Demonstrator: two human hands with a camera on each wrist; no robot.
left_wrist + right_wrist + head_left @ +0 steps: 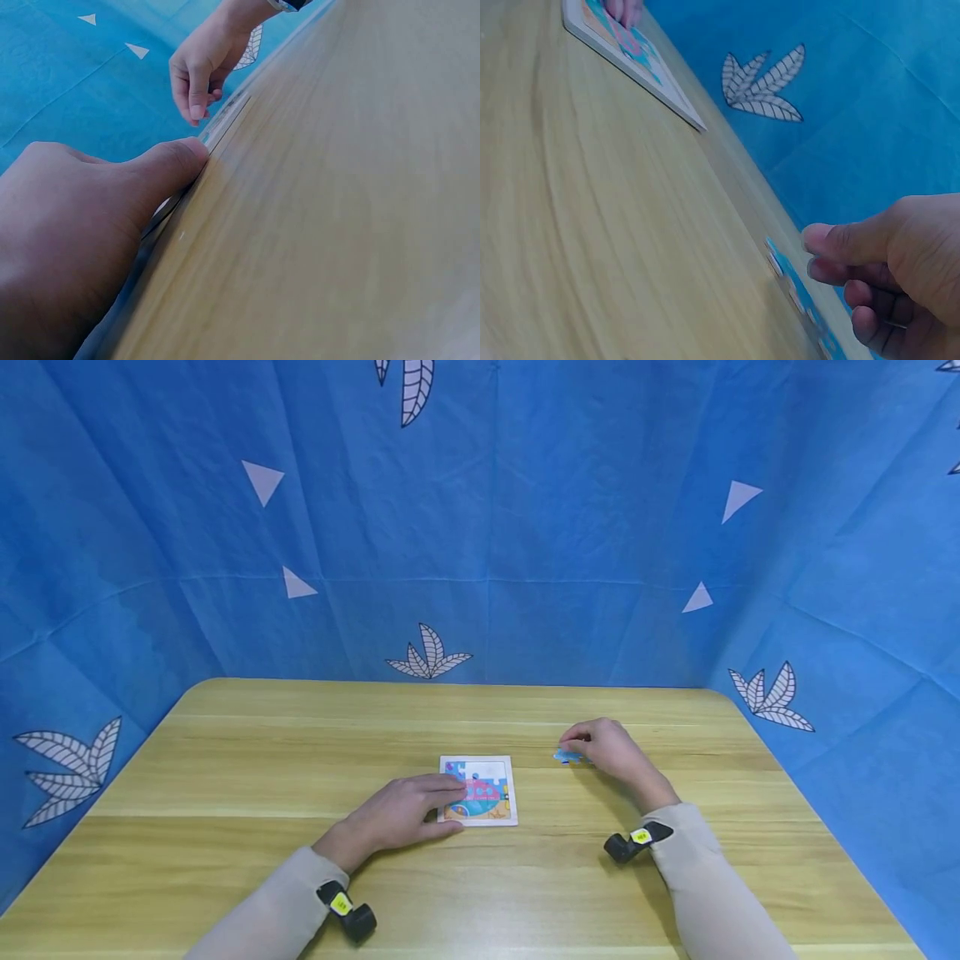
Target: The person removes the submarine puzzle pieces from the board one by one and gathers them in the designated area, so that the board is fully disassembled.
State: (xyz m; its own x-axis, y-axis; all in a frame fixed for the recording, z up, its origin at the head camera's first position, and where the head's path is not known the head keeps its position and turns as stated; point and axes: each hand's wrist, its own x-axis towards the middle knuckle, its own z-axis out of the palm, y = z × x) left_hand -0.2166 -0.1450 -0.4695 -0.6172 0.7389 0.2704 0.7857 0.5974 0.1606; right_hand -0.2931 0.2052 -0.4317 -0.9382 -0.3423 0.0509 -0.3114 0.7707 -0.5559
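Observation:
A square picture puzzle [483, 806] in a white frame lies on the table. Its picture is blue, pink and teal, with a pale bare patch in the upper part. Across its left side rests my left hand [408, 810], fingers stretched over the picture and thumb at the near edge; in the left wrist view the thumb [176, 161] touches the board's rim. To the right of the puzzle, loose blue puzzle pieces [799, 292] lie on the wood. My right hand [603, 747] hovers over them, fingers loosely bent, and the right wrist view shows nothing between thumb and fingertips.
The light wooden table [300, 727] has rounded far corners. Blue cloth [487, 527] printed with white leaves and triangles hangs behind it and along both sides. A small black camera [348, 910] is strapped at each wrist, over pale sleeves.

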